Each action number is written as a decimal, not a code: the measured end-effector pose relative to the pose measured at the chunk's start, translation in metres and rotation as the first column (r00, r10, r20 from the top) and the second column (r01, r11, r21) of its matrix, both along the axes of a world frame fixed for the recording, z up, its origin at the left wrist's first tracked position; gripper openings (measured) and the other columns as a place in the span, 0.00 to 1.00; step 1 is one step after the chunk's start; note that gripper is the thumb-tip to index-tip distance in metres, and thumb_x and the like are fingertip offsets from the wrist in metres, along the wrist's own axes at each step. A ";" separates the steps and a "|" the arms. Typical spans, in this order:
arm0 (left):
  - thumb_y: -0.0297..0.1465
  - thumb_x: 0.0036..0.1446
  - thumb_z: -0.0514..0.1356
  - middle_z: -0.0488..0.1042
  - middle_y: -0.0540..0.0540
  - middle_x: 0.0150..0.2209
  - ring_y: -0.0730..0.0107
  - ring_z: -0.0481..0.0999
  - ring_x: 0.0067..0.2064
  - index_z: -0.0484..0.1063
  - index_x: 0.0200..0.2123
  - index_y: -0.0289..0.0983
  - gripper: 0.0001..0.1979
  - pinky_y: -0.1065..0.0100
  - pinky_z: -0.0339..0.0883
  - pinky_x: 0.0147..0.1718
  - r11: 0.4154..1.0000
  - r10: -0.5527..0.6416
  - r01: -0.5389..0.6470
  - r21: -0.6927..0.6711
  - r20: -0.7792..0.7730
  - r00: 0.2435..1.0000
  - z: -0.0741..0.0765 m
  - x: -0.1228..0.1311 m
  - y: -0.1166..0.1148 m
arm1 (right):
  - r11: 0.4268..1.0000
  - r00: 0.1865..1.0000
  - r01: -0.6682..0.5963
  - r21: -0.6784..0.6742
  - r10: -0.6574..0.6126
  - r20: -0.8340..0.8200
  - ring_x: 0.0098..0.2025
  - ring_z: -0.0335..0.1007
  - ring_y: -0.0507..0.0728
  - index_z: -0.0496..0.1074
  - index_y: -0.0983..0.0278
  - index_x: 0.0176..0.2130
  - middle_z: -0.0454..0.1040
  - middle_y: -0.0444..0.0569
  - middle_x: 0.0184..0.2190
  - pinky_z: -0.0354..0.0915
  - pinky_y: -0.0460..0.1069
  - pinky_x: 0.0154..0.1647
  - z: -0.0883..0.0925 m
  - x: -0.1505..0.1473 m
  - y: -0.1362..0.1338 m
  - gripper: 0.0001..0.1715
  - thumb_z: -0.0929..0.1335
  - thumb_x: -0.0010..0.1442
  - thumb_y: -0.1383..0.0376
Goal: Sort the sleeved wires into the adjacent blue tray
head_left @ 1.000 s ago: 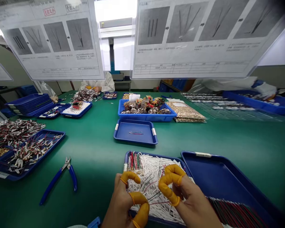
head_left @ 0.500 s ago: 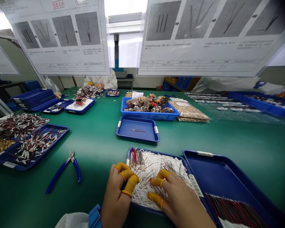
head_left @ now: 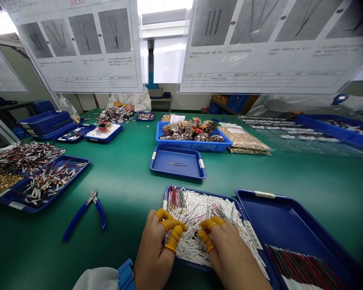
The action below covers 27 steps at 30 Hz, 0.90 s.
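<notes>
Green matting covers the long tabletop (head_left: 127, 181), and two big instruction sheets (head_left: 78, 44) hang above it, each printed with four photographs. Nearest the camera, both hands work over one blue tray (head_left: 205, 194) heaped with white sleeves (head_left: 196, 245). The left hand (head_left: 157, 253), wearing orange finger cots (head_left: 173, 233), has its thumb and forefinger pinched together on a few thin wires (head_left: 191, 218) that fan out over the heap. The right hand (head_left: 230, 257), also in cots, curls its fingertips down onto the same wires and sleeves; whether it actually grips them I cannot tell. Just beside this tray on the right lies one larger tray (head_left: 284, 225), holding a single bundle of red and green wires (head_left: 299, 268) at its near end. Farther back sits one small tray (head_left: 169, 161) holding a few loose wires (head_left: 178, 164), and behind it one bin (head_left: 193, 145) piled with gold and coloured parts. One pair of blue-handled cutters (head_left: 84, 211) lies on the matting to the left, near a tray of sleeved wires (head_left: 78, 166). At the far end a co-worker in white (head_left: 133, 100) sits at the tabletop.
</notes>
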<state>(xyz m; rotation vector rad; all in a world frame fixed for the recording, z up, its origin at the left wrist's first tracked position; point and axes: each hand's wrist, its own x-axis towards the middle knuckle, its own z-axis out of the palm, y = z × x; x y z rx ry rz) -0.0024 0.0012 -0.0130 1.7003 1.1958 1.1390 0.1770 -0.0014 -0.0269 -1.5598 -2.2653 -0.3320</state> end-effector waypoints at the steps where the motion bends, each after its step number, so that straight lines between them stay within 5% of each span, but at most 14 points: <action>1: 0.30 0.61 0.53 0.69 0.40 0.37 0.55 0.66 0.43 0.75 0.37 0.34 0.11 0.54 0.64 0.44 1.000 -0.004 0.004 -0.002 -0.009 1.000 0.000 0.000 0.000 | 1.000 0.999 0.019 -0.010 -0.019 -0.049 0.30 0.77 0.64 0.75 0.67 0.28 0.77 0.56 0.25 0.75 0.56 0.29 0.001 0.003 0.000 0.11 0.64 0.50 0.77; 7: 0.31 0.62 0.53 0.67 0.39 0.38 0.53 0.67 0.44 0.76 0.41 0.33 0.13 0.51 0.64 0.44 0.998 -0.066 0.065 -0.013 -0.059 0.996 0.003 -0.001 0.000 | 0.962 0.821 -0.049 -0.270 -0.115 -0.559 0.33 0.78 0.59 0.75 0.64 0.39 0.80 0.53 0.32 0.75 0.51 0.33 0.011 0.003 -0.002 0.12 0.64 0.60 0.63; 14: 0.30 0.62 0.55 0.69 0.40 0.40 0.55 0.68 0.44 0.76 0.42 0.36 0.11 0.54 0.66 0.44 0.994 -0.098 0.100 0.043 -0.052 0.994 0.000 -0.001 -0.001 | 0.960 0.864 -0.181 -0.211 0.053 -0.501 0.37 0.78 0.60 0.76 0.62 0.37 0.80 0.54 0.34 0.73 0.53 0.37 0.006 -0.003 -0.009 0.16 0.62 0.54 0.75; 17: 0.31 0.62 0.55 0.69 0.41 0.39 0.56 0.68 0.44 0.77 0.42 0.38 0.11 0.55 0.66 0.43 0.997 -0.076 0.078 0.021 -0.066 0.995 0.003 -0.001 -0.001 | 0.962 0.838 -0.135 -0.239 -0.018 -0.546 0.37 0.78 0.62 0.76 0.62 0.38 0.81 0.55 0.36 0.74 0.55 0.35 0.004 0.001 -0.008 0.17 0.62 0.53 0.75; 19: 0.31 0.62 0.55 0.69 0.41 0.38 0.56 0.68 0.43 0.77 0.42 0.39 0.11 0.55 0.66 0.43 0.998 -0.065 0.066 0.002 -0.071 0.995 0.006 -0.001 0.000 | 0.953 0.703 -0.105 -0.284 -0.131 -0.699 0.39 0.78 0.64 0.77 0.62 0.39 0.81 0.54 0.37 0.74 0.57 0.38 0.009 0.002 -0.006 0.14 0.65 0.54 0.70; 22: 0.33 0.62 0.55 0.69 0.41 0.38 0.55 0.68 0.43 0.78 0.41 0.39 0.11 0.55 0.67 0.42 0.998 -0.057 0.055 -0.033 -0.078 0.995 0.009 -0.001 0.000 | 0.934 0.256 -0.126 -0.335 -0.295 -0.920 0.40 0.79 0.65 0.79 0.62 0.35 0.83 0.55 0.35 0.73 0.58 0.43 0.023 -0.002 -0.003 0.11 0.73 0.48 0.61; 24: 0.32 0.61 0.55 0.68 0.41 0.37 0.55 0.68 0.42 0.78 0.41 0.38 0.12 0.55 0.67 0.41 0.998 -0.043 0.039 -0.048 -0.084 0.996 0.009 -0.001 0.000 | 0.924 -0.046 -0.150 -0.352 -0.362 -0.931 0.38 0.79 0.64 0.80 0.61 0.31 0.83 0.54 0.33 0.75 0.56 0.41 0.033 -0.006 -0.001 0.16 0.77 0.41 0.57; 27: 0.31 0.62 0.54 0.68 0.41 0.37 0.56 0.68 0.41 0.77 0.41 0.37 0.12 0.54 0.67 0.41 0.999 -0.025 0.021 -0.045 -0.084 0.996 0.008 0.000 0.001 | 0.916 -0.289 -0.184 -0.356 -0.396 -0.872 0.38 0.80 0.62 0.80 0.60 0.32 0.83 0.51 0.34 0.75 0.53 0.41 0.040 -0.010 -0.001 0.21 0.80 0.35 0.56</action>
